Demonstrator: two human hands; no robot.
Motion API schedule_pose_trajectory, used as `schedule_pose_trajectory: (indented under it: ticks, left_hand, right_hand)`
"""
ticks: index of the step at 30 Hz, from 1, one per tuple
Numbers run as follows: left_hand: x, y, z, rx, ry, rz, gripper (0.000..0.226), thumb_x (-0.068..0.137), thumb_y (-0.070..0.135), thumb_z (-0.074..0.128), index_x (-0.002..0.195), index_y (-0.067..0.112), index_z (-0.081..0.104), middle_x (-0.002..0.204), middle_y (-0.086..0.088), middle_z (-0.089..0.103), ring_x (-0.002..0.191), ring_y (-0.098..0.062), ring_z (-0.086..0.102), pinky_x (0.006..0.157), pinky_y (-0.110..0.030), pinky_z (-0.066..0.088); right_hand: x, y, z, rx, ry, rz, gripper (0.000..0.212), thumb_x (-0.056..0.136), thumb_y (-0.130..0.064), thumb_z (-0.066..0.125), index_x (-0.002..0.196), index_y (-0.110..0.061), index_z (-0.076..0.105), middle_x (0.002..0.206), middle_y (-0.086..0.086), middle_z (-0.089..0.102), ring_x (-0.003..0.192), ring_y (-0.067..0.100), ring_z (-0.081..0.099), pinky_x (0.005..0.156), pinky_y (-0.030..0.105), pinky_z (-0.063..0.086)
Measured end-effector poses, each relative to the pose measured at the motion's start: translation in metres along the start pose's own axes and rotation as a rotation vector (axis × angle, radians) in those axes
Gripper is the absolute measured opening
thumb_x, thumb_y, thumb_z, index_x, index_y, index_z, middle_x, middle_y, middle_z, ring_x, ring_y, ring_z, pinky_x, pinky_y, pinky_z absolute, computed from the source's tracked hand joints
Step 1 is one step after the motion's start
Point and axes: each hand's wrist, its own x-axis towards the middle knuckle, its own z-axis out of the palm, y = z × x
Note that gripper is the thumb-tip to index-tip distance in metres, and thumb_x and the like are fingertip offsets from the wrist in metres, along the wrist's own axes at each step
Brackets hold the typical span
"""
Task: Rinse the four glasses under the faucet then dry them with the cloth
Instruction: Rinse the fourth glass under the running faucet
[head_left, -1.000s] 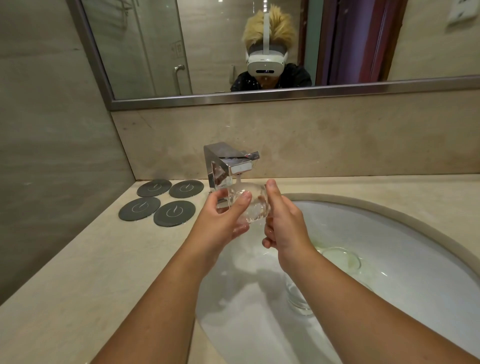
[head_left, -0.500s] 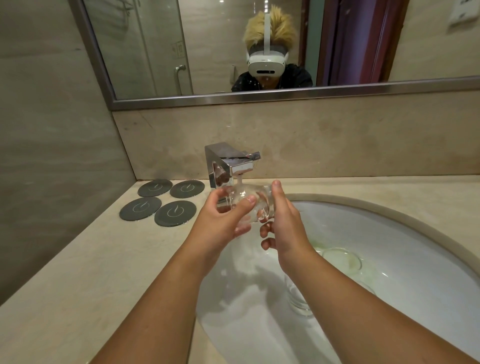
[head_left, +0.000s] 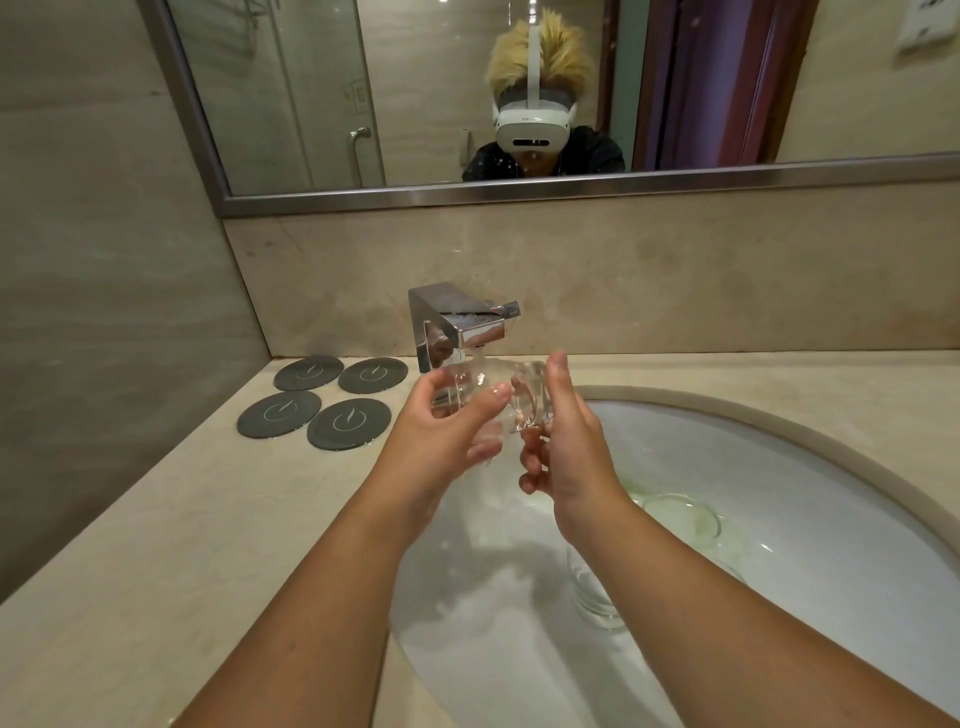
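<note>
At a bathroom sink, seen from the wearer's head looking down, two bare arms reach forward to the faucet (head_left: 460, 327). A clear glass (head_left: 488, 397) lies on its side in the air, directly under the square chrome spout, where a thin stream of water falls onto it. The left hand (head_left: 441, 441) grips it with fingers curled round the far side and the thumb across the near side. The right hand (head_left: 569, 441) holds the other end: its thumb stands straight against the glass and its lower fingers are curled beneath.

By this view the task is at an early stage, with the rinsing in progress. A second glass (head_left: 595, 592) stands upright in the white basin (head_left: 805, 509), partly hidden by the right forearm. A third glass (head_left: 680, 514) sits farther back in the basin, its round rim facing up. A faint shape beside it may be the fourth, though the pale basin makes that hard to confirm. No cloth is in view and no glass stands outside the basin, so all the drying appears to be left.

The counter (head_left: 156, 545) is pale beige stone, smooth and glossy. Four dark round coasters (head_left: 314, 400) lie in a square group on it, to the left of the faucet. Above a stone splashback hangs a metal-framed mirror (head_left: 291, 78), reflecting a person in a white headset, a glass shower door and a purple curtain.
</note>
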Motion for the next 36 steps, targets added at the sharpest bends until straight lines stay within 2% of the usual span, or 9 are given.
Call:
schedule_pose_trajectory:
  ticks: [4,7,12,17,22,26,28,31,36]
  left_hand:
    - [-0.0014,0.0018,0.0018,-0.026,0.007,-0.051,0.088,0.061,0.054,0.086,0.137,0.020,0.058,0.105,-0.002,0.082,0.095,-0.021,0.080,0.085,-0.032,0.063]
    - [-0.0016,0.0008,0.0025,-0.039,-0.018,-0.061,0.090,0.062,0.052,0.089,0.141,0.025,0.055,0.119,-0.003,0.078,0.105,-0.016,0.079,0.089,-0.033,0.061]
    - [-0.0009,-0.0029,-0.0011,0.035,-0.029,0.005,0.064,0.084,0.020,0.092,0.129,0.044,0.054,0.131,-0.007,0.067,0.122,-0.017,0.071,0.094,-0.031,0.060]
    - [-0.0007,0.0012,-0.0019,0.013,0.043,0.018,0.065,0.069,0.038,0.092,0.125,0.038,0.059,0.125,-0.009,0.074,0.113,-0.020,0.076,0.089,-0.032,0.063]
    - [0.0006,0.0011,-0.0006,-0.015,0.079,-0.038,0.050,0.086,0.031,0.088,0.125,0.028,0.057,0.124,-0.012,0.075,0.104,-0.025,0.079,0.093,-0.038,0.064]
    - [-0.0012,0.0033,0.0014,-0.060,0.036,-0.117,0.080,0.074,0.046,0.085,0.141,0.019,0.050,0.122,-0.016,0.075,0.098,-0.028,0.077,0.085,-0.032,0.065]
    - [-0.0020,0.0022,0.0017,-0.053,-0.002,-0.126,0.090,0.064,0.047,0.088,0.141,0.024,0.048,0.130,-0.013,0.072,0.104,-0.026,0.075,0.088,-0.031,0.063]
    - [-0.0037,-0.0001,0.0019,0.000,-0.059,-0.074,0.084,0.069,0.035,0.096,0.136,0.038,0.046,0.135,-0.008,0.067,0.113,-0.019,0.072,0.098,-0.035,0.061]
    - [-0.0025,0.0009,0.0008,0.018,0.021,0.001,0.063,0.066,0.041,0.088,0.120,0.040,0.057,0.124,-0.007,0.075,0.113,-0.020,0.076,0.089,-0.033,0.064]
  right_hand:
    - [0.0005,0.0014,-0.0005,0.009,0.010,-0.021,0.041,0.095,-0.063,0.065,0.109,-0.026,0.074,0.057,-0.006,0.042,0.047,0.013,0.038,0.048,0.026,0.036]
    - [0.0019,0.0016,-0.0012,0.017,0.048,-0.034,0.048,0.094,-0.066,0.064,0.110,-0.023,0.075,0.055,-0.008,0.042,0.047,0.013,0.037,0.048,0.027,0.038]
    - [0.0054,0.0036,-0.0027,0.064,0.071,0.019,0.064,0.092,-0.076,0.058,0.114,-0.018,0.074,0.053,-0.007,0.038,0.044,0.012,0.035,0.048,0.026,0.035]
    - [0.0046,0.0020,-0.0022,0.033,0.001,0.059,0.071,0.088,-0.085,0.052,0.114,-0.023,0.074,0.063,-0.005,0.043,0.046,0.011,0.035,0.049,0.025,0.033]
    - [0.0043,0.0035,-0.0012,0.024,-0.016,0.039,0.057,0.089,-0.078,0.059,0.112,-0.029,0.074,0.074,-0.001,0.048,0.050,0.011,0.042,0.050,0.026,0.036]
    - [0.0053,0.0039,-0.0015,0.044,0.006,0.005,0.048,0.090,-0.068,0.068,0.112,-0.026,0.074,0.063,-0.007,0.051,0.050,0.013,0.040,0.050,0.027,0.037]
    - [0.0053,0.0038,-0.0019,0.036,0.032,-0.004,0.055,0.089,-0.071,0.067,0.112,-0.021,0.072,0.055,-0.012,0.050,0.050,0.013,0.039,0.050,0.027,0.037]
    - [0.0059,0.0039,-0.0024,0.013,0.058,0.006,0.064,0.087,-0.077,0.063,0.108,-0.017,0.071,0.053,-0.008,0.042,0.047,0.013,0.037,0.049,0.026,0.037]
    - [0.0041,0.0009,-0.0015,0.008,0.028,0.062,0.073,0.089,-0.085,0.051,0.101,-0.016,0.071,0.056,-0.005,0.039,0.045,0.012,0.032,0.048,0.026,0.033]
